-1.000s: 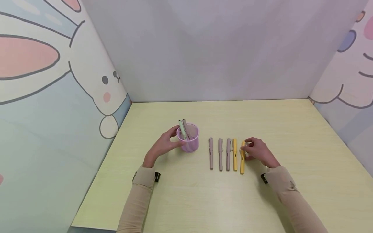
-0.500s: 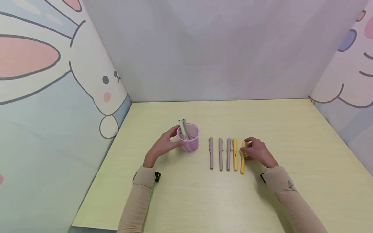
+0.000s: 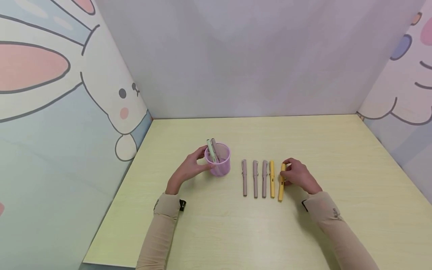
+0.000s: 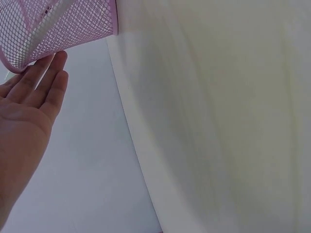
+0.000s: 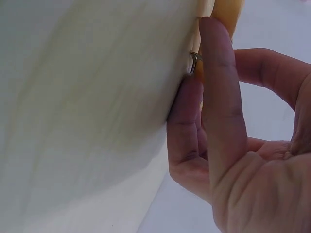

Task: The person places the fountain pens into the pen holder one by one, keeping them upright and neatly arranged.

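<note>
The grey back panel (image 3: 236, 60) is located beyond the mesh cup (image 3: 222, 169), and the table (image 3: 222, 232) extends to all sides of it. The left hand (image 3: 191, 167) is positioned at the left of the cup, which is gripped between thumb and fingers. The right hand (image 3: 298, 175) is positioned well to the right of the cup; by its thumb and fingers the upper part of the outer yellow pen (image 3: 281, 189) is pinched. The cup itself stands upright, and a green pen (image 3: 210, 148) and a mauve pen (image 3: 216, 148) are contained in it, leaned toward its far left rim. Three further mauve pens (image 3: 255, 179) are laid side by side to the right of the cup, followed by the inner yellow pen (image 3: 272, 180) and, farthest from the cup, the outer one. Compared with half a second ago, the upper end of the outer yellow pen has been shifted slightly away from the cup, and its slant is now more evident; the cup has not been moved. This is judged to indicate that the pen is under finger control, its position being adjusted; whether it is raised cannot be told.
</note>
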Tool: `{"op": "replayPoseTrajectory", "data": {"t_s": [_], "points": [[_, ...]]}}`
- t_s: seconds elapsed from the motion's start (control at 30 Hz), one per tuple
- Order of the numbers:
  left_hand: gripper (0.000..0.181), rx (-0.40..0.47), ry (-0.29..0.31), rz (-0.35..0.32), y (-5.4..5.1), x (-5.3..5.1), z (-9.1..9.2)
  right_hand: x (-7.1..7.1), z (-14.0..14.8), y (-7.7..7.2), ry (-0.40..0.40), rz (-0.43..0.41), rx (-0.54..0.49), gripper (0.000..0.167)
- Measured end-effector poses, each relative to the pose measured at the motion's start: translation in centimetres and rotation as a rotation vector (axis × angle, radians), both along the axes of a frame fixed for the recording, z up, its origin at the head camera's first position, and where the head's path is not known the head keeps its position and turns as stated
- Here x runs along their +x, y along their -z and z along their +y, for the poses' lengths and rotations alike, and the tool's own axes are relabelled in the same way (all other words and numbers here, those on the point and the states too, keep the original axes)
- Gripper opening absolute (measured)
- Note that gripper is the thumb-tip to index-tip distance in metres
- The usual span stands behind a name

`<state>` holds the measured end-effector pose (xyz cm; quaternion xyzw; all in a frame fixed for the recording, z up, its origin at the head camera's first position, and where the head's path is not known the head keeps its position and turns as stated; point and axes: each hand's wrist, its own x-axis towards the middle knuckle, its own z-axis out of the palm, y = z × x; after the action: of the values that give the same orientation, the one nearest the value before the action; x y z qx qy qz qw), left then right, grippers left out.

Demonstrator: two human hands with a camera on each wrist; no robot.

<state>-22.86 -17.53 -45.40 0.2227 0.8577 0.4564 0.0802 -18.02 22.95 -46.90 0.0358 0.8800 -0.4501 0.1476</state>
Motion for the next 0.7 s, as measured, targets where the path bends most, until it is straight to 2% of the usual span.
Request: {"op": "replayPoseTrajectory", "data": {"t_s": [0.3,0.7], "points": [[0.081,0.015,0.006,0.000,-0.22,0.07,-0.01,0.27,0.57,0.10,0.023,0.034,-0.102,0.056],[0.079,0.010,0.005,0.000,-0.21,0.11,0.03,0.32,0.93,-0.18,0.051,0.145,-0.175,0.057]]}}
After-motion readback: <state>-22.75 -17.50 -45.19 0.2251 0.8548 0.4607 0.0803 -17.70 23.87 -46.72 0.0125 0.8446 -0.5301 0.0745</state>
